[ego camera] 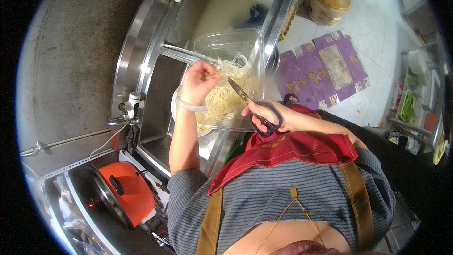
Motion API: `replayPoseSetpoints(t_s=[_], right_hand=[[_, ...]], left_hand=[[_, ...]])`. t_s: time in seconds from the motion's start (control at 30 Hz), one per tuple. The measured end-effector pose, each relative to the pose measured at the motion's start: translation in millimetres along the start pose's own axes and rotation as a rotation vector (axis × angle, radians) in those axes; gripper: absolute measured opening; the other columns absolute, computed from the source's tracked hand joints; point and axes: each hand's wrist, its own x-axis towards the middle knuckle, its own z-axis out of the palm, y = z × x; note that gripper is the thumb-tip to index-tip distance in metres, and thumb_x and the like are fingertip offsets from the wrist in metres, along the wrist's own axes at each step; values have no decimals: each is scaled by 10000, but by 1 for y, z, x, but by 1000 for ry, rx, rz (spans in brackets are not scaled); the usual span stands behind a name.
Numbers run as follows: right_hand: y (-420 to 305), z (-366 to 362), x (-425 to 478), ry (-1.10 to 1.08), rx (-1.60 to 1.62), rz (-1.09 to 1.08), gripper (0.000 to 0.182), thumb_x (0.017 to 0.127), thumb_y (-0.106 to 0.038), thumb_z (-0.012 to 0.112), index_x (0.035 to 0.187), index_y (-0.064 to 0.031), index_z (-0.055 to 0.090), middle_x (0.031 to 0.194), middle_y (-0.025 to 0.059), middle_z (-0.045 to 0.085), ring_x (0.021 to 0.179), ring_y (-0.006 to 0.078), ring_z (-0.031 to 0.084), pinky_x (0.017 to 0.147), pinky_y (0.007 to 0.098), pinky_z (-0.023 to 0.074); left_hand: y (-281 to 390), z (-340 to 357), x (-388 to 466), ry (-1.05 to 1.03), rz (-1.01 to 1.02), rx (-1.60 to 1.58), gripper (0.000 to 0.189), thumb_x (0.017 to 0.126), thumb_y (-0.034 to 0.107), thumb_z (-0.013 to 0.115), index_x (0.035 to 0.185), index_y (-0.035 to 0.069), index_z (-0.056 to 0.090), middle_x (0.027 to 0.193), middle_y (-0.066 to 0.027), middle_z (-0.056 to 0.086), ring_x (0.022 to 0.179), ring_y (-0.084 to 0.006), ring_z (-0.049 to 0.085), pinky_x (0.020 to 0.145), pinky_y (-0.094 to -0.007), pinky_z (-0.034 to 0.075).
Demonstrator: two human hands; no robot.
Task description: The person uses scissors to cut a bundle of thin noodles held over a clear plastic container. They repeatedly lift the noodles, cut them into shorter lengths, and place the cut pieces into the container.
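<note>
My left hand [200, 81], with a pale bangle at the wrist, pinches a few thin strands above a clear plastic tub [228, 33]. A tangled heap of pale yellow, stringy strands [223, 104] lies in the tub. My right hand [267, 115] grips dark-handled scissors [239, 91]. Their blades point toward my left fingertips and look nearly closed. The tub straddles the sink's front edge and divider. Below its left side, a white bowl [174, 103] is partly hidden.
Cloudy water [223, 3] fills the far stainless sink basin, with a dark object in it. A faucet [132, 108] stands at the left. An orange electric cooker [127, 191] sits on the lower-left shelf. Flattened purple cardboard [308, 74] and a dirty bucket [329, 1] are on the floor.
</note>
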Motion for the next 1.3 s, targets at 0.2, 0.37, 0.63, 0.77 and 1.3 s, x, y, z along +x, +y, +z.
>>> replayPoseSetpoints(t_s=[0.2, 0.37, 0.63, 0.77, 1.3], right_hand=[[4, -14, -5, 63, 149, 32, 534, 879, -514, 385, 996, -7, 502, 559, 17, 504, 439, 103, 481, 412, 228, 349], [-5, -23, -13, 77, 172, -7, 513, 873, -511, 401, 1013, -29, 505, 608, 56, 512, 483, 143, 494, 476, 262, 372], [-7, -20, -17, 85, 170, -21, 494, 885, -498, 380, 1025, -40, 499, 619, 62, 517, 506, 152, 501, 497, 263, 380], [-3, -19, -15, 0, 121, 36, 476, 895, -473, 378, 1047, -35, 487, 650, 61, 531, 538, 151, 521, 503, 269, 394], [19, -3, 9, -568, 83, 107, 636, 911, -437, 368, 1364, -44, 156, 1127, 80, 499, 969, 154, 514, 814, 270, 409]], left_hand=[[-6, -17, 8, 73, -13, -46, 249, 682, -78, 624, 894, 11, 528, 812, -37, 562, 718, -82, 525, 666, -203, 439], [-37, -21, 2, -92, -47, 856, 510, 640, 99, 695, 1110, 39, 505, 962, -155, 578, 883, -258, 574, 792, -320, 458], [-63, 21, -28, -132, -244, 1380, 564, 569, 276, 675, 1090, 109, 536, 1233, -123, 433, 1245, -310, 243, 991, -604, 132], [-68, 2, -22, -157, -218, 1284, 341, 606, 240, 649, 904, 77, 615, 1071, -110, 539, 1116, -281, 404, 962, -618, 142], [16, -31, -23, 89, -76, 101, 197, 674, -11, 649, 863, -15, 594, 755, -32, 584, 665, -79, 537, 632, -214, 441]])
